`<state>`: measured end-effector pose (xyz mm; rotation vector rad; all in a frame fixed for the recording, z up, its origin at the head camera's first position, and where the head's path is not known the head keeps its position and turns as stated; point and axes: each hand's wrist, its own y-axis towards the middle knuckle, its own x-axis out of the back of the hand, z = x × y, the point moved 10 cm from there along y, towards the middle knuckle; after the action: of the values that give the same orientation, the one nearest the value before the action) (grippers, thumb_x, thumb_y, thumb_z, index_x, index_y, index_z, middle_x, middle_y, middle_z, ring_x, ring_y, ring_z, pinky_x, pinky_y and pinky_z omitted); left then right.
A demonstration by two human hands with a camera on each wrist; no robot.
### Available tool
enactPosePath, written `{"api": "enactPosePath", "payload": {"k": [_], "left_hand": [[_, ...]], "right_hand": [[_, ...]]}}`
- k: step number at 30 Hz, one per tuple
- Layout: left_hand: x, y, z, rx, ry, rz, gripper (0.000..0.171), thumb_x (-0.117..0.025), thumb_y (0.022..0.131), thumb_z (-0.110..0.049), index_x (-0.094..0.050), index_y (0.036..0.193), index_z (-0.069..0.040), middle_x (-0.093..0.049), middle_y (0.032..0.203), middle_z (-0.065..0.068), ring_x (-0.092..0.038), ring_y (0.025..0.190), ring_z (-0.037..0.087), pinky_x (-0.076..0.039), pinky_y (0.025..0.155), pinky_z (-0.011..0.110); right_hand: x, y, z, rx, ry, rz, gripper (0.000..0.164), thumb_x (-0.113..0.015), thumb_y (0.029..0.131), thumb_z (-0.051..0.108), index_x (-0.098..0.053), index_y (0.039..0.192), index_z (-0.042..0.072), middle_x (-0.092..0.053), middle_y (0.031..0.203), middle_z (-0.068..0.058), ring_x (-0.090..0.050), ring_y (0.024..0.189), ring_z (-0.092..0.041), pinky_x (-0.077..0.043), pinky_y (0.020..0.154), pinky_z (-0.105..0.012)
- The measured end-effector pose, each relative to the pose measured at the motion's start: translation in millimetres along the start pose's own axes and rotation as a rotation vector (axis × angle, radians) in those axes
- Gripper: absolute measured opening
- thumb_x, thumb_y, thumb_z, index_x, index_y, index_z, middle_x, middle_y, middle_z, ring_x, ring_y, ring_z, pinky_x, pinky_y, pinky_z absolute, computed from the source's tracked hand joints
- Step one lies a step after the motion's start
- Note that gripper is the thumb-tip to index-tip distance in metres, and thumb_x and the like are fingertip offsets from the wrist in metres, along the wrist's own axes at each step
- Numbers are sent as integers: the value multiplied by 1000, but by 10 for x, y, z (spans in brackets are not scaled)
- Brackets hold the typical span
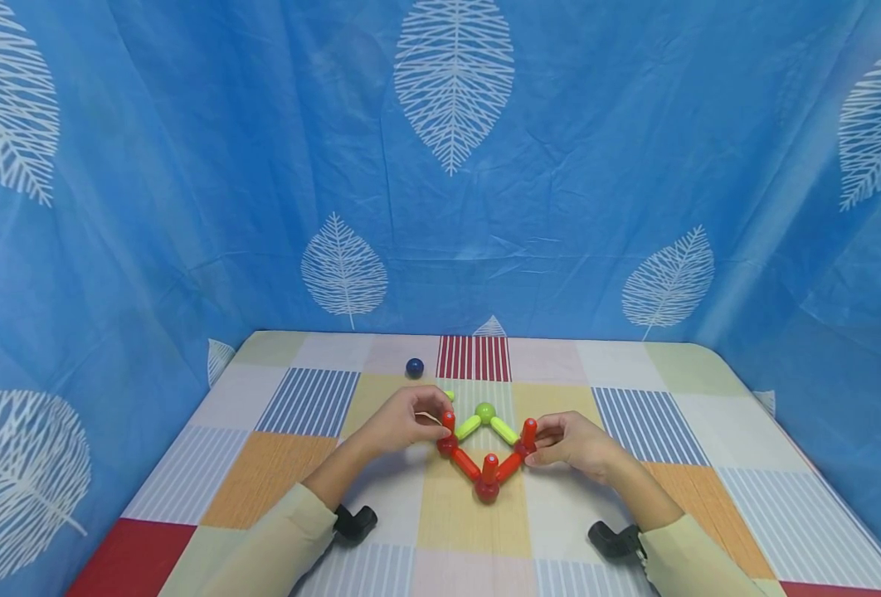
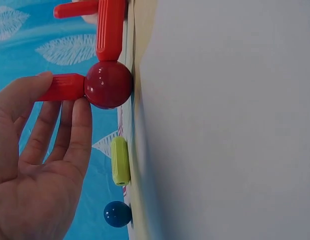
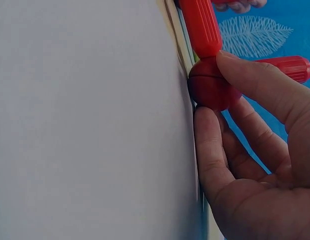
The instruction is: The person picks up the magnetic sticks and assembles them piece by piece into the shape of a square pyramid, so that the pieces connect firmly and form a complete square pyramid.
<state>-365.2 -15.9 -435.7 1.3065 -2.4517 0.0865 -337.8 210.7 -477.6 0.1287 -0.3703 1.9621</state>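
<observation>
A diamond-shaped frame of magnetic-looking rods and balls lies on the table, with red rods [image 1: 510, 468] in front and lime-green rods [image 1: 503, 430] meeting at a green ball [image 1: 484, 412] behind. Short red rods stand upright on the three dark red corner balls. My left hand [image 1: 403, 420] pinches the upright red rod [image 2: 65, 87] at the left corner, just above its ball [image 2: 108, 84]. At the right corner, my right hand [image 1: 576, 445] grips the dark red ball [image 3: 212, 85] between thumb and fingers. The front upright rod [image 1: 490, 469] is untouched.
A dark blue ball [image 1: 414, 367] sits behind my left hand. Near it lies a loose lime-green rod [image 2: 120, 161], mostly hidden by that hand in the head view. The table wears a patchwork cloth [image 1: 478, 531]; a blue leaf-patterned curtain [image 1: 575, 166] surrounds its back and sides.
</observation>
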Motion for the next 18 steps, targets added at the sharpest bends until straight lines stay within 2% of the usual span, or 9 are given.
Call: {"api": "enactPosePath", "payload": {"k": [4, 8, 12, 14, 18], "left_hand": [[-2, 5, 13, 10, 22, 2, 22, -78, 86, 1, -69, 105, -6, -69, 104, 8, -67, 100, 18, -60, 93, 34], [-47, 0, 50, 35, 118, 52, 29, -79, 86, 0, -68, 112, -4, -71, 106, 6, -68, 103, 20, -60, 92, 34], [-135, -25, 81, 61, 248, 147, 27, -78, 86, 0, -69, 111, -7, -73, 106, 4, -71, 103, 20, -61, 91, 34], [-158, -41, 84, 73, 292, 173, 25, -77, 86, 0, -71, 108, -9, -74, 105, 4, -72, 102, 20, -61, 91, 34], [-200, -59, 95, 93, 307, 213, 30, -74, 85, 8, -72, 110, -10, -74, 104, 4, -72, 100, 19, -61, 86, 32]], "right_hand": [[-1, 2, 3, 6, -7, 0, 41, -83, 77, -4, -66, 115, -11, -74, 97, -8, -68, 91, -16, -59, 80, -24], [-7, -1, 18, 9, -13, 0, 42, -83, 78, -4, -67, 115, -11, -74, 98, -9, -68, 91, -17, -58, 80, -24], [4, 1, 46, 27, -88, 3, 38, -84, 78, -1, -69, 112, -9, -74, 98, -10, -68, 91, -17, -58, 79, -23], [20, 9, 65, 39, -137, 0, 35, -84, 78, 1, -71, 110, -7, -75, 98, -11, -69, 90, -17, -58, 79, -23], [115, 18, 93, 43, -230, -74, 29, -86, 79, 6, -74, 104, -2, -77, 96, -10, -71, 87, -16, -58, 76, -24]]}}
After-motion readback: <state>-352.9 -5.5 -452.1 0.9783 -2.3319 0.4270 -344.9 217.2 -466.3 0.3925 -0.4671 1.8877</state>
